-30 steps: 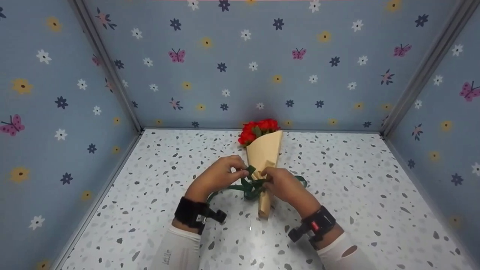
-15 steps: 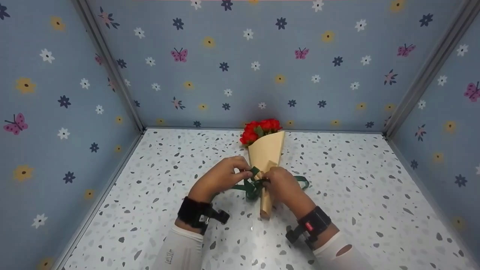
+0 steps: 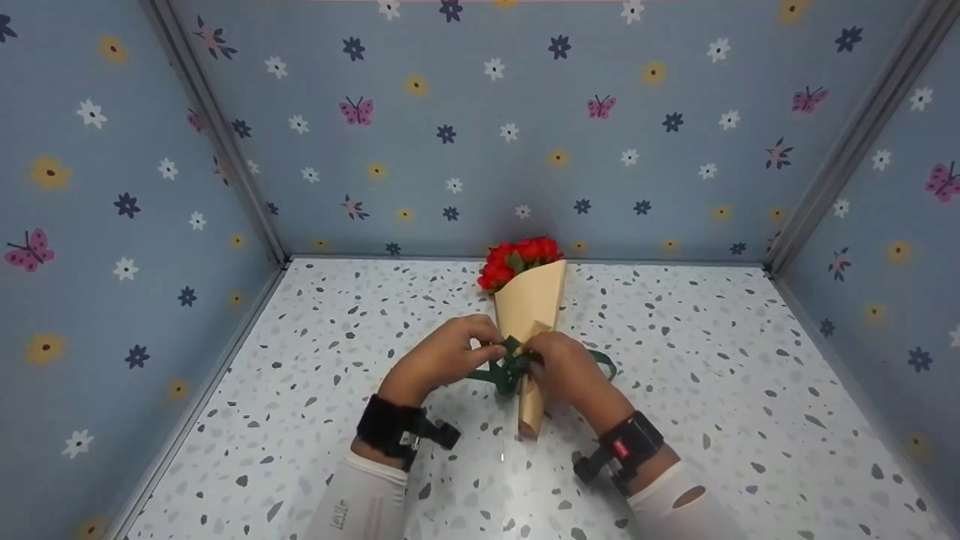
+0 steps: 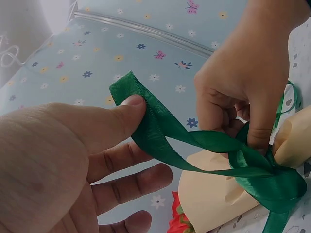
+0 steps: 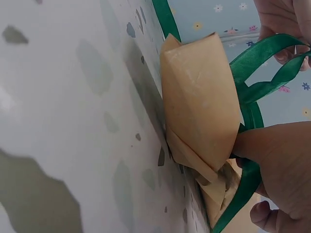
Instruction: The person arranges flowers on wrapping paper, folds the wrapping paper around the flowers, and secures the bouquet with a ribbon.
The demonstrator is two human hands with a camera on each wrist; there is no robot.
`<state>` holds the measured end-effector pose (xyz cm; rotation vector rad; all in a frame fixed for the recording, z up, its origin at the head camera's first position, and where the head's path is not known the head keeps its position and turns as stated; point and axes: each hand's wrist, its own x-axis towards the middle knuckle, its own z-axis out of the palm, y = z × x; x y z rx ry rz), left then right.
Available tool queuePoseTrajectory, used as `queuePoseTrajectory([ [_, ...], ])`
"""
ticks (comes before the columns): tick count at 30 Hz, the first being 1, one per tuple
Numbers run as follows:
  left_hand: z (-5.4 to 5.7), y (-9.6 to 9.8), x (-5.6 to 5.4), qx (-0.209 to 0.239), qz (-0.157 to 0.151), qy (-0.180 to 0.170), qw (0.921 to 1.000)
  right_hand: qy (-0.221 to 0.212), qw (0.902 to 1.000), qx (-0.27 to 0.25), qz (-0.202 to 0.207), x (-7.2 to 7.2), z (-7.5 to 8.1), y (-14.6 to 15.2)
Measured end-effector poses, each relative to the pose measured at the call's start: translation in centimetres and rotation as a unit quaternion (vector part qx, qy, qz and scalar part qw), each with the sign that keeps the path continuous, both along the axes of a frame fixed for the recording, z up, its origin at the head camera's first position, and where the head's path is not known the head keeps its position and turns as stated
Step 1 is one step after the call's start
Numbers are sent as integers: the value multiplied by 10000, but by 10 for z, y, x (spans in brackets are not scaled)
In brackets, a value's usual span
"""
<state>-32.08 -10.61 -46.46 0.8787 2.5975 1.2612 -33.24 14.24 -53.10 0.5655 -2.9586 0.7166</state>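
A bouquet of red roses point(image 3: 517, 262) in tan wrapping paper point(image 3: 531, 298) lies on the speckled tabletop, blooms toward the back wall. Green satin ribbon point(image 4: 209, 139) goes around its narrow neck. My left hand point(image 3: 442, 354) pinches a folded loop of this ribbon between thumb and index finger, left of the neck; the other fingers are spread apart in the left wrist view. At the neck, my right hand point(image 3: 566, 367) pinches the ribbon near where its strands cross, the fingertips partly hidden. The paper's folded lower end point(image 5: 199, 92) points toward me.
Loose ribbon curves out to the right of the bouquet as a green loop point(image 3: 606, 364). A blue floral back wall point(image 3: 480, 150) stands just behind the blooms, with side walls left and right. A black camera strap point(image 3: 390, 427) sits on each wrist.
My left hand has shifted slightly right with the ribbon loop, closer to the neck. My right fingers have drawn in a little to the left over the crossing. The bouquet stays in place.
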Motion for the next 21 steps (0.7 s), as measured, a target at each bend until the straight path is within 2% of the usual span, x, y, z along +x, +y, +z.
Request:
queuePoseTrajectory([
  [6, -1, -1, -1, 35, -86, 66, 9999, 711, 9967, 271, 299, -3, -7, 2],
  [8, -1, -1, -1, 19, -144, 119, 9998, 766, 9964, 216, 298, -3, -8, 3],
  [17, -1, 1, -1, -21, -216, 195, 9996, 25, 9995, -277, 132, -2, -6, 3],
  [21, -1, 1, -1, -26, -196, 176, 9996, -45, 9986, -480, 221, -5, -9, 5],
])
